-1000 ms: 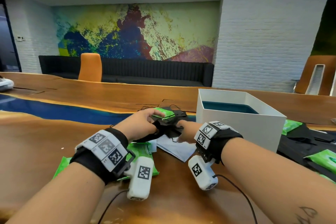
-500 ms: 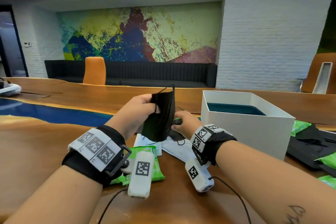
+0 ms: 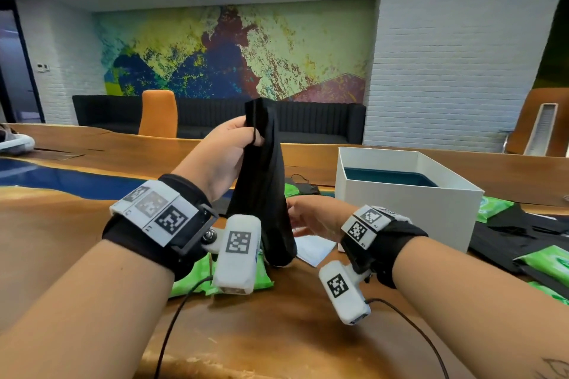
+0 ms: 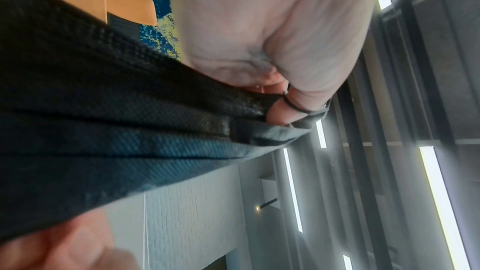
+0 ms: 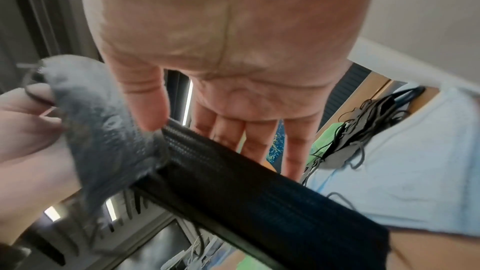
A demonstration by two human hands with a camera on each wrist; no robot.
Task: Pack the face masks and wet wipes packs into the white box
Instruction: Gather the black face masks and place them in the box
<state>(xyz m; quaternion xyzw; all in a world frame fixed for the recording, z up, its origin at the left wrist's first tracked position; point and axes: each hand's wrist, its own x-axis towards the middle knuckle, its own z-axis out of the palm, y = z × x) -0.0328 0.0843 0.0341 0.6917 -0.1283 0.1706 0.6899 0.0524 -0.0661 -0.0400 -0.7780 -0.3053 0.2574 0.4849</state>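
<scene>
My left hand (image 3: 234,144) pinches the top end of a black face mask (image 3: 266,188) and holds it up so that it hangs down over the table; an ear loop lies across the thumb (image 4: 288,107). My right hand (image 3: 308,218) is beside the lower part of the black face mask (image 5: 246,182), fingers (image 5: 296,151) straight and spread, holding nothing. The white box (image 3: 409,209), open on top with a dark teal inside, stands to the right. A green wet wipes pack (image 3: 197,277) lies under my left wrist. A light blue mask (image 3: 311,246) lies flat on the table.
More black masks (image 3: 523,234) and green wipes packs (image 3: 548,264) lie right of the box. Another black mask and green pack (image 3: 300,189) lie behind the hands. The wooden table (image 3: 277,332) has a blue resin strip. An orange chair (image 3: 158,112) and a dark sofa stand at the back.
My left hand has lifted the black mask from the table pile high into the air. My right hand has let go of the pile and now hovers with straight fingers by the hanging mask.
</scene>
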